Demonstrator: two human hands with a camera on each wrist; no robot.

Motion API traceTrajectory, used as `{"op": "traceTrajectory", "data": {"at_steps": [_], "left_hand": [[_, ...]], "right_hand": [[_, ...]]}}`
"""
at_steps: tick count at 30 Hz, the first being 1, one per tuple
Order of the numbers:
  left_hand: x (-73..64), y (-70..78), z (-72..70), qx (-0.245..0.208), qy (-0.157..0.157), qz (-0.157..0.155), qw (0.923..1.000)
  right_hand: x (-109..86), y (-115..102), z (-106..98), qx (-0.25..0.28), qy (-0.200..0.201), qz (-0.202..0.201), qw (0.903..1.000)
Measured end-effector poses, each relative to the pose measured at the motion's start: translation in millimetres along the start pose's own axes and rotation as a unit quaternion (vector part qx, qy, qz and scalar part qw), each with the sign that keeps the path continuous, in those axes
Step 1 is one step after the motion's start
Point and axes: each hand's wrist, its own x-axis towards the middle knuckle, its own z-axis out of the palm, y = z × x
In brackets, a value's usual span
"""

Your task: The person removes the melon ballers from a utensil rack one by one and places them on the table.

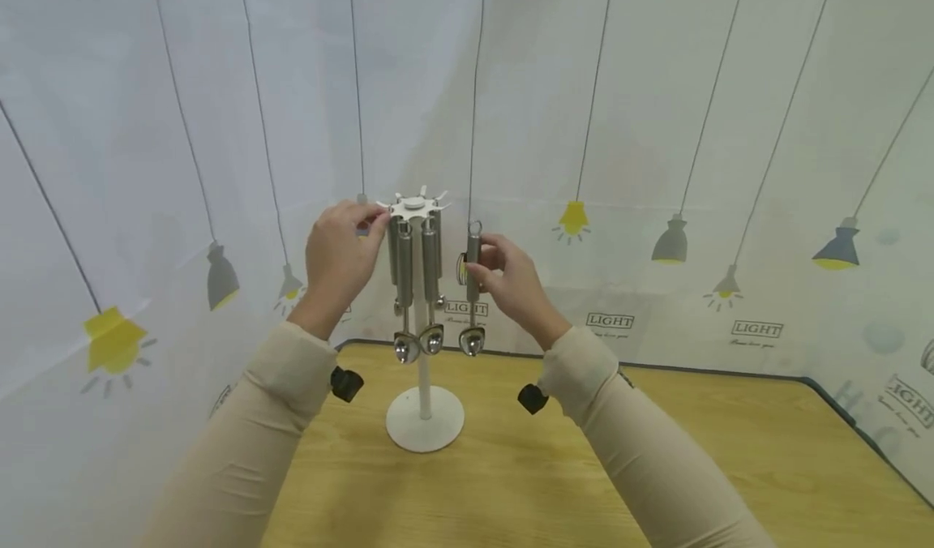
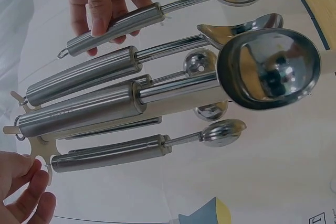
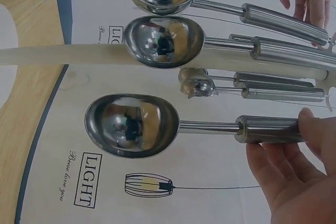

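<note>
My right hand [image 1: 516, 279] grips an ice cream scoop [image 3: 270, 129] by its steel handle, thumb on one side and fingers on the other. This scoop hangs bowl down, apart from the white rotating utensil stand [image 1: 426, 433] and to its right. My left hand [image 1: 337, 250] pinches a hook at the left of the stand's star-shaped top [image 1: 413, 207]. Two similar scoops with oval bowls, one a scoop [image 2: 268, 69] nearest the left wrist camera, hang on the stand. Behind them hang several slimmer tools with small round heads, such as a melon baller [image 2: 223, 132], partly hidden.
The stand's round base rests on a wood-grain table [image 1: 511, 467] with a dark edge. A white wall covering [image 1: 657, 126] printed with lamps and the word LIGHT rises right behind the table and on the left.
</note>
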Motion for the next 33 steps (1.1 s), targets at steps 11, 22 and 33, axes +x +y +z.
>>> {"op": "traceTrajectory", "data": {"at_steps": [11, 22, 33], "left_hand": [[-4.1, -3.5, -0.5, 0.008, -0.003, -0.004, 1.0000], [-4.9, 0.1, -0.3, 0.001, -0.002, -0.007, 1.0000], [-5.6, -4.7, -1.0, -0.001, 0.004, -0.011, 0.9999]], "right_hand": [[-10.6, 14.4, -1.6, 0.000, -0.001, 0.015, 0.9999], [-20.0, 30.2, -5.7, 0.000, 0.000, 0.033, 0.9994], [-28.6, 50.2, -1.4, 0.007, -0.005, 0.070, 0.9975]]}}
